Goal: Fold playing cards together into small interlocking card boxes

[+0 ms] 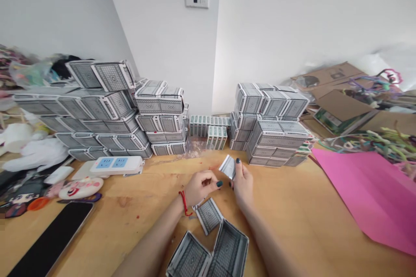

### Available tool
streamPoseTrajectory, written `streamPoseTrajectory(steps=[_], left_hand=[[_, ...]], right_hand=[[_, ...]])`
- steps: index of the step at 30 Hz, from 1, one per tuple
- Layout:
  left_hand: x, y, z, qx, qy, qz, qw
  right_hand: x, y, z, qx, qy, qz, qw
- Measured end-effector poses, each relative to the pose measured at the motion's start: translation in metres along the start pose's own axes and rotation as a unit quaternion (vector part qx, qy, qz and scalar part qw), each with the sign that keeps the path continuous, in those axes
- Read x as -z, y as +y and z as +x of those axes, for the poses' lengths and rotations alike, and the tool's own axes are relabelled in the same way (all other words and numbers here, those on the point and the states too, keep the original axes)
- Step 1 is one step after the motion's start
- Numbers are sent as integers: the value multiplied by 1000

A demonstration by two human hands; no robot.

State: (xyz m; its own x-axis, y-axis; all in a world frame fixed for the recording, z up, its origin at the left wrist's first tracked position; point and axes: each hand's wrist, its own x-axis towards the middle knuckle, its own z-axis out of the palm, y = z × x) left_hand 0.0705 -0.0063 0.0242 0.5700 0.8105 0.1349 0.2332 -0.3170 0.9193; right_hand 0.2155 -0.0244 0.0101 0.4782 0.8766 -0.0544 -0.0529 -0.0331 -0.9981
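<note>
My right hand (243, 184) grips a playing card (228, 166) between thumb and fingers, a little above the table; the card looks bent or folded. My left hand (200, 188), with a red string bracelet (184, 203) at the wrist, is just to the left with its fingers curled in. Whether anything small is pinched there I cannot make out. Below it, a grey-patterned playing card (209, 215) lies on the table. Between my forearms, two open-topped boxes made of cards (229, 249) stand joined at an angle, partly cut off by the frame edge.
Stacked card boxes rise at the left (107, 104), centre-left (160, 117) and right (273, 125). Green-edged card decks (217, 136) stand at the wall. A power strip (117, 165), phone (53, 240), pink sheet (370, 194) and cardboard boxes (341, 110) lie around.
</note>
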Motion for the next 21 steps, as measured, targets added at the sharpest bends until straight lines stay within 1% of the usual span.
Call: streamPoseTrajectory(steps=[1, 3, 5, 7, 10, 14, 16, 18, 21], left_hand=[[4, 3, 0, -19, -25, 22, 999], [10, 8, 2, -51, -106, 58, 991], [15, 11, 3, -56, -172, 90, 979], [19, 13, 3, -44, -214, 117, 969], [22, 13, 0, -29, -253, 143, 956], [23, 15, -6, -30, -278, 163, 946], [21, 17, -8, -24, -280, 177, 943], [16, 16, -8, -16, -262, 193, 945], [9, 13, -7, -2, -220, 213, 952]], right_hand=[[1, 1, 3, 3, 6, 13, 1000], [3, 3, 6, 12, -7, 29, 999], [3, 5, 7, 18, -29, 39, 999], [3, 5, 7, 15, -42, 49, 998], [2, 4, 6, 9, -47, 56, 997], [3, 4, 7, 9, -39, 63, 997], [3, 5, 7, 13, -42, 65, 997], [3, 5, 7, 16, -48, 63, 997], [2, 4, 6, 17, -56, 63, 996]])
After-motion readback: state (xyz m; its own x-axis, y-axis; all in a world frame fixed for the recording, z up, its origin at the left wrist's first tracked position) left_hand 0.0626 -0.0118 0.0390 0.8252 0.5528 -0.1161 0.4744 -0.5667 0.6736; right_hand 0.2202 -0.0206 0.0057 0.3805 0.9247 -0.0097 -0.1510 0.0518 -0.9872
